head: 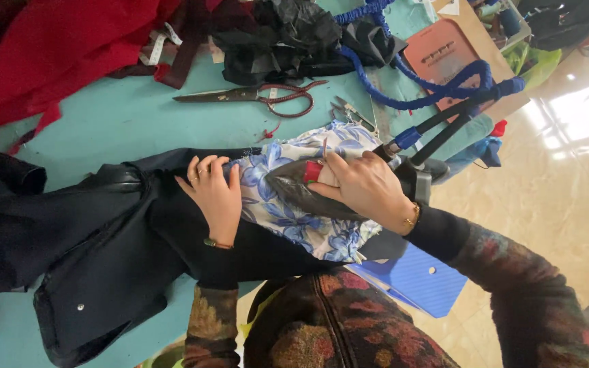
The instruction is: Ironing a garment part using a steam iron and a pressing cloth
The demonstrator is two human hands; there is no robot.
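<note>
My right hand (366,187) grips the heavy, hot-soled iron (308,194) by its handle, while my left hand (214,194) lies open, flattening the soft, limp floral cloth (288,221).

Worktop (124,123) carries everything. Dark garment (97,252) spread across its left and near part, running right under the floral cloth (294,218). Left hand (216,197) flat on the garment, fingers touching the cloth's left edge. Iron (308,191) sits on the floral cloth; right hand (366,187) has its grip on the iron's handle. Scissors (253,95) lie behind the cloth, on bare worktop; small snips (349,112) just right of them. Fabric heap (56,48) far left, crumpled fabric (288,37) behind the scissors. Iron's cord (438,85) loops at far right, over a flat board (444,48). Folder (417,279) below the worktop's near right edge.
</note>
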